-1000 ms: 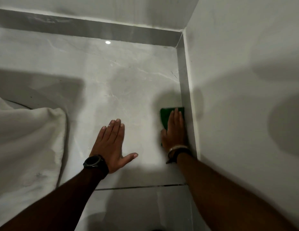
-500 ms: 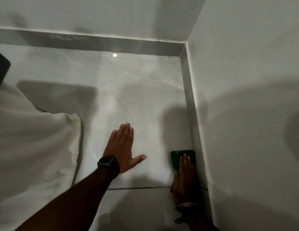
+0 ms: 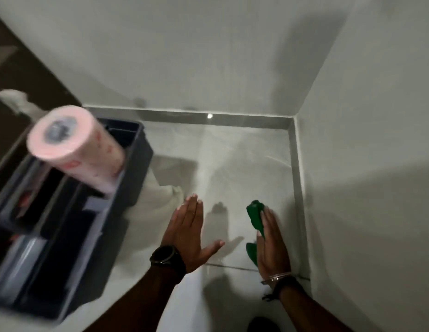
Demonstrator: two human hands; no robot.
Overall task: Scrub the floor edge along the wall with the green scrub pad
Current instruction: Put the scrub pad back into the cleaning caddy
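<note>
My right hand (image 3: 272, 245) holds the green scrub pad (image 3: 256, 218), which is folded and tilted up off the pale marble floor (image 3: 232, 168), a short way left of the grey skirting strip (image 3: 298, 188) along the right wall. A second bit of the pad shows below my thumb. My left hand (image 3: 188, 232), with a black watch on the wrist, lies flat on the floor with its fingers apart and nothing in it. The floor edge by the right wall runs from the far corner down past my right wrist.
A dark grey caddy (image 3: 72, 212) with a pink paper roll (image 3: 77, 147) standing in it sits on a white cloth (image 3: 160, 200) at the left. White walls (image 3: 376, 164) close the corner at the back and right. A dark shoe tip (image 3: 263, 324) shows at the bottom.
My right hand has lifted the pad off the floor edge and drawn it away from the skirting. The view has tilted up and left, bringing the caddy and roll in. My left hand stays flat.
</note>
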